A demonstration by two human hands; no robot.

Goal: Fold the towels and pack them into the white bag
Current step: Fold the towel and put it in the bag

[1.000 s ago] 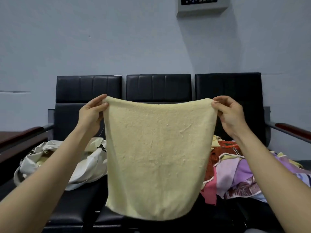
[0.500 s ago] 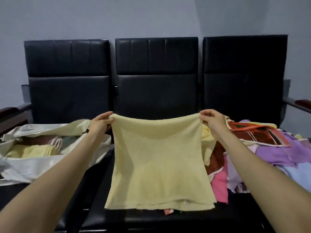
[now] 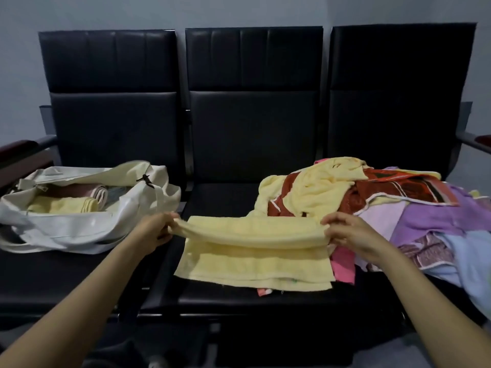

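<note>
Head view faces forward and down (wide-angle), near the black seats (image 3: 252, 128).

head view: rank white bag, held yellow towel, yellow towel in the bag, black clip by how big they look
1. white bag
2. held towel, not far behind, though it lies nearer the camera
3. towel in the bag, partly hidden
4. black clip
</note>
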